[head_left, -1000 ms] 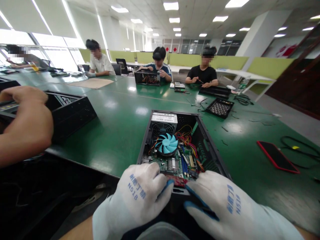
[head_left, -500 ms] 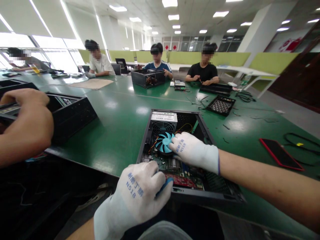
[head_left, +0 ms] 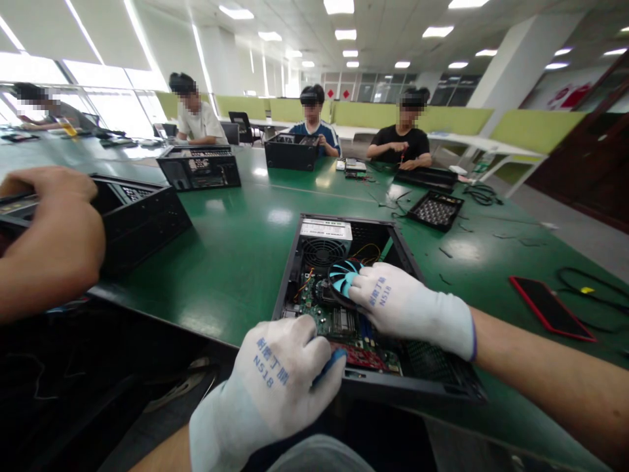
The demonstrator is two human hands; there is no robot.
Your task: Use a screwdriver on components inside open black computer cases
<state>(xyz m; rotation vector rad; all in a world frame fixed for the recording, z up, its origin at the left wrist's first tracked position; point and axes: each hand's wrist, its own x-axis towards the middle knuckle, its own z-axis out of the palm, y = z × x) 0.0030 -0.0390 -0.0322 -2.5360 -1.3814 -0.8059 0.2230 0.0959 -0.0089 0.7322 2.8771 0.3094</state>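
Taking the open computer case (head_left: 413,387) as the dial, with twelve pointing away from the wearer, the blue-bladed fan (head_left: 343,278) sits inside it toward eleven o'clock, in the right hand's grasp. The right hand (head_left: 388,298), in a white glove, has its fingers bent closely over the fan's right side; part of the blades shows beyond the fingertips. Whether the fan is clear of the board underneath cannot be told.

The left hand (head_left: 278,370), gloved alike, is at seven o'clock by the case's near left corner, fingers curled and thumb close to the red card (head_left: 361,357) that lies along six o'clock. The view does not show whether it grips the rim. A power supply (head_left: 325,231) with a round grille fills the case's eleven o'clock corner, beyond the fan.

On the green table (head_left: 230,262), a red-edged device (head_left: 548,305) lies at three o'clock with a black cable (head_left: 590,272) beside it, and a black tray (head_left: 435,210) rests at one. Between nine and ten, a co-worker's bare arm (head_left: 59,242) reaches over another black case (head_left: 147,223). Near twelve, a person in a black shirt (head_left: 403,141) holds a red-handled tool (head_left: 403,152).
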